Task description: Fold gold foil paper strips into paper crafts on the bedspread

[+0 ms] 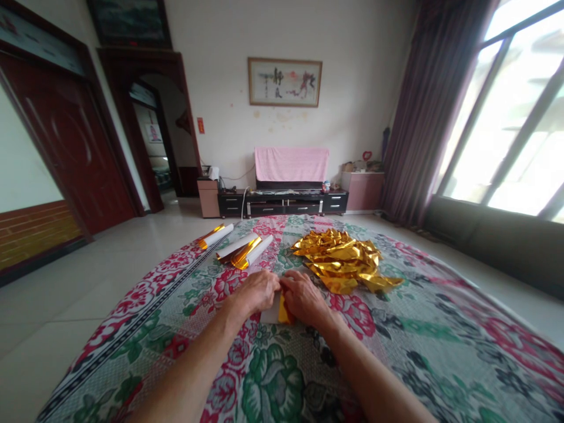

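Note:
A small sheet of gold foil paper [286,312], white on its other side, lies under my two hands on the table. My left hand [261,290] is closed at the sheet's far edge, its fingertips pinching there. Close against it, my right hand [304,295] bends its fingers over the gold part and grips it. The fingers hide most of the paper. Beyond my right hand is a heap of folded gold foil pieces [341,255]. Past my left hand lie rolled gold-and-white foil sheets [244,251], with another roll [215,236] farther left.
A flowered cloth [273,382] covers the round table. Across the room stands a low black cabinet [286,207] with a pink cloth [291,164] above it. A curtain [423,111] and window are on the right, doors on the left.

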`<state>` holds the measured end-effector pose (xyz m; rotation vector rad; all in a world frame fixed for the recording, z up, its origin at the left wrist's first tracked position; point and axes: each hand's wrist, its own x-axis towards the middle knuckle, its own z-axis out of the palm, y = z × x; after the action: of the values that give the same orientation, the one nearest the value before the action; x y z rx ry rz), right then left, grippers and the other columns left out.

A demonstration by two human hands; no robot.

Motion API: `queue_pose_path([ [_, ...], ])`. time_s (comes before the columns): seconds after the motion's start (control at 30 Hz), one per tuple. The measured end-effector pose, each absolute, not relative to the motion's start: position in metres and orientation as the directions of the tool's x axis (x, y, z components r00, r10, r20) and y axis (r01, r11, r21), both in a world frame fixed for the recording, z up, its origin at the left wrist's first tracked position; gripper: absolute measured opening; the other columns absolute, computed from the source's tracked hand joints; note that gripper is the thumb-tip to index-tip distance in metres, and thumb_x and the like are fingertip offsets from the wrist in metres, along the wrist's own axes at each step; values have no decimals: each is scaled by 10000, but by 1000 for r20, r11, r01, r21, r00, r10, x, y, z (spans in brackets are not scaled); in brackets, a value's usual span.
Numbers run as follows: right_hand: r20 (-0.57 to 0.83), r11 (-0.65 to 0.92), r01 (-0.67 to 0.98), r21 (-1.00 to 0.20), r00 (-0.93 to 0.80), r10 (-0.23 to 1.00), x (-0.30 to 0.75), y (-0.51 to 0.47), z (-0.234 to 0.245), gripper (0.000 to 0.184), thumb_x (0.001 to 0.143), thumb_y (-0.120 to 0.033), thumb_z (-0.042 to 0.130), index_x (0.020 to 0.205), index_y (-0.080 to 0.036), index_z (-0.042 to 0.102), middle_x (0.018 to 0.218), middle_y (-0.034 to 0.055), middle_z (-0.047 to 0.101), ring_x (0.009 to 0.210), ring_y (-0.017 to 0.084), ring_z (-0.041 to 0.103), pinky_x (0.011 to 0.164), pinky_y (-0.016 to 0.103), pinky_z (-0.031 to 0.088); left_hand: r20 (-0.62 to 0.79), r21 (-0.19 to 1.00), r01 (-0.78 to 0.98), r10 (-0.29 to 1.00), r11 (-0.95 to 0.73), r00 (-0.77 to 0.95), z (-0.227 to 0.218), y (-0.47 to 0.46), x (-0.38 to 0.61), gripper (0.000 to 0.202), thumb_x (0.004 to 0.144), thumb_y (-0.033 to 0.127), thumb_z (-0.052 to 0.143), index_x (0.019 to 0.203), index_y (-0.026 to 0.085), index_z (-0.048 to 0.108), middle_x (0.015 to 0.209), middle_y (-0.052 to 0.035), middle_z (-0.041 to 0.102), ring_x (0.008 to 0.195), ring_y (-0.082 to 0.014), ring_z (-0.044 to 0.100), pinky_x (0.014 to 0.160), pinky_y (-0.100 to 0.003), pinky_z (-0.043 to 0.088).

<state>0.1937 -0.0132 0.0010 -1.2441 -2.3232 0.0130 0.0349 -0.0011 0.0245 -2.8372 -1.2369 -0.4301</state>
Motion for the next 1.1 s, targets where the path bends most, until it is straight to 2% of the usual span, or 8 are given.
queue_pose_path([
  [0.1, 427, 568, 786, -243, -439, 790, 194, -14, 0, 217, 768, -146, 405, 861, -183, 596, 1007, 66, 554, 962, 161, 475, 860, 267, 318, 277, 142, 684, 692, -716, 667, 22, 3, 33, 295, 652, 74, 413, 743, 176, 675, 787, -50, 669, 775, -158, 586, 758, -259, 453],
  [0.23, 420, 536, 803, -260, -406, 811, 193, -16, 1, 232, 780, -159, 408, 909, -195, 597, 1024, 68, 553, 943, 165, 485, 852, 269, 328, 323, 267, 599, 656, -755, 682, 15, 13, 26, 377, 662, 59, 377, 823, 200, 688, 866, -20, 671, 829, -135, 585, 807, -243, 448],
  [0.37, 423, 541, 802, -255, -410, 808, 193, -17, 2, 258, 783, -155, 411, 956, -197, 597, 1033, 68, 558, 957, 170, 484, 865, 270, 324, 396, 364, 620, 718, -695, 573, 11, 18, 23, 401, 676, 65, 379, 904, 209, 676, 925, -7, 662, 859, -119, 583, 811, -226, 450],
  [0.47, 429, 538, 801, -263, -402, 809, 192, -16, 1, 252, 789, -160, 407, 940, -201, 604, 1039, 67, 557, 957, 168, 486, 869, 269, 327, 415, 346, 697, 769, -628, 486, 10, 18, 23, 322, 683, 104, 435, 864, 190, 688, 867, -32, 662, 789, -134, 587, 752, -235, 462],
  [0.6, 432, 531, 798, -286, -387, 815, 193, -16, 0, 246, 795, -177, 411, 942, -206, 606, 1043, 66, 553, 960, 167, 487, 862, 271, 335, 396, 332, 704, 770, -628, 500, 9, 17, 21, 252, 705, 156, 479, 821, 198, 699, 768, -27, 651, 696, -126, 574, 664, -225, 451],
  [0.93, 427, 533, 797, -284, -393, 815, 193, -16, 1, 229, 795, -152, 399, 876, -202, 607, 1000, 60, 560, 927, 157, 495, 847, 264, 343, 391, 242, 655, 690, -716, 609, 8, 15, 21, 277, 722, 117, 454, 792, 222, 701, 763, -21, 619, 719, -121, 550, 669, -224, 426],
  [1.1, 446, 529, 804, -273, -381, 810, 194, -16, -1, 237, 791, -152, 411, 931, -206, 595, 1120, 63, 510, 981, 172, 472, 845, 265, 344, 404, 248, 641, 679, -726, 613, 8, 14, 23, 307, 713, 93, 435, 809, 219, 698, 785, -21, 619, 745, -125, 551, 704, -234, 427],
])
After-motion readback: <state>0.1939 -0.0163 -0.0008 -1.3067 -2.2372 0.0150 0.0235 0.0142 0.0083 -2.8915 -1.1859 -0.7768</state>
